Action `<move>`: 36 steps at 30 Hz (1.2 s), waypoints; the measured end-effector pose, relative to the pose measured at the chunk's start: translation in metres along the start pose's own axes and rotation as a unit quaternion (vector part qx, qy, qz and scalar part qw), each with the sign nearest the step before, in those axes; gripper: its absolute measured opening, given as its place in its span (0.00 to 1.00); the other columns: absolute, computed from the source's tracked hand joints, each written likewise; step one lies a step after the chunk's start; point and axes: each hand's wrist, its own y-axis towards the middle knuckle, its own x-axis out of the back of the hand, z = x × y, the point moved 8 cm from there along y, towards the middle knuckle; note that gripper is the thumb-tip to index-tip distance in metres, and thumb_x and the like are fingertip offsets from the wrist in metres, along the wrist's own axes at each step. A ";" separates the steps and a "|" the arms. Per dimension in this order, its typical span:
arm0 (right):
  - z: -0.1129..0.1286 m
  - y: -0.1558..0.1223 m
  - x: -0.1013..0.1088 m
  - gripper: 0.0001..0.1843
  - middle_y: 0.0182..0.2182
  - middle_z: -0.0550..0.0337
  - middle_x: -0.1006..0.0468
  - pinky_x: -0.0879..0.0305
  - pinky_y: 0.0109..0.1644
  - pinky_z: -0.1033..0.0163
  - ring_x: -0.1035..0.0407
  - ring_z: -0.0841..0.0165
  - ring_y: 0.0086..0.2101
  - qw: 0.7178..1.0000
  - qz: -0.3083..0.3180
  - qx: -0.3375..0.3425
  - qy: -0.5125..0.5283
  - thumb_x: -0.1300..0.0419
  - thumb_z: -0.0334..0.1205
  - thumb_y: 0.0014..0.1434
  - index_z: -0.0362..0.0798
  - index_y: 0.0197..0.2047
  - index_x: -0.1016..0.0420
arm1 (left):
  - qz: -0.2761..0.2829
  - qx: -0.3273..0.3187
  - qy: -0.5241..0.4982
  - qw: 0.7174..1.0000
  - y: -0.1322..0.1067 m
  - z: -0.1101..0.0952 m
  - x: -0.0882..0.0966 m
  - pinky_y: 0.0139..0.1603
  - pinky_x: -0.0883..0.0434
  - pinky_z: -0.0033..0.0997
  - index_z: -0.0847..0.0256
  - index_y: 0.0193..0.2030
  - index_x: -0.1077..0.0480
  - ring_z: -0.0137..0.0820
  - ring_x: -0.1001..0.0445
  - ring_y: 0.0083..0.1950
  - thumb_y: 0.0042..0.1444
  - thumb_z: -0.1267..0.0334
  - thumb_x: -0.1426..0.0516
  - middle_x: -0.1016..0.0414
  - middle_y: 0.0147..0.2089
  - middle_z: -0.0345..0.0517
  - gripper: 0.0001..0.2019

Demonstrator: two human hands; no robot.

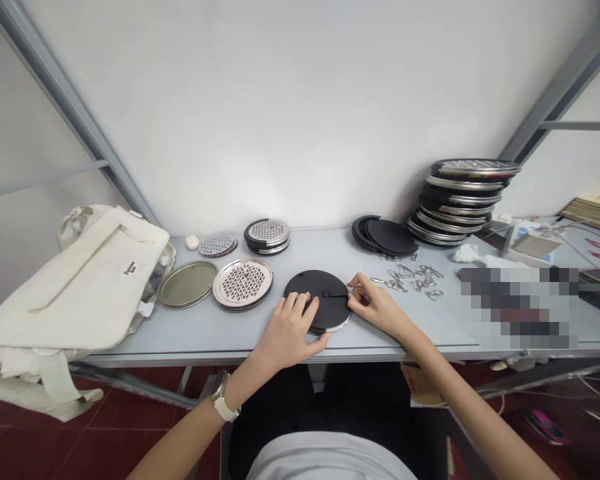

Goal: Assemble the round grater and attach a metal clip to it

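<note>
A black round disc (325, 283) with a metal rim at its lower right lies flat on the table in front of me. My left hand (293, 327) grips it, with the fingers on top and the thumb by the near rim. At its right edge, beside a straight slit, my right hand (373, 303) pinches a small shiny metal clip, mostly hidden by the fingertips. Several loose metal clips (425, 277) are scattered to the right. Left of the disc sits a round perforated grater plate (243, 283), overlapping an olive-coloured round plate (187, 285).
Smaller grater plates (218, 245) and a grater disc stack (269, 233) stand near the wall. Black round parts (391, 237) lie beside a tall leaning stack of discs (457, 200). A cream bag (80, 287) covers the left end; a pixelated patch hides something at right.
</note>
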 end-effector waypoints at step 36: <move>-0.010 0.002 0.001 0.08 0.20 0.73 0.42 0.44 0.30 0.66 0.44 0.72 0.22 0.997 -0.005 -0.011 0.076 0.44 0.41 0.59 0.51 0.40 0.39 | -0.004 -0.001 -0.003 1.000 0.000 0.000 0.001 0.52 0.33 0.49 0.66 0.59 0.36 0.47 0.35 0.52 0.57 0.51 0.45 0.32 0.55 0.59 0.27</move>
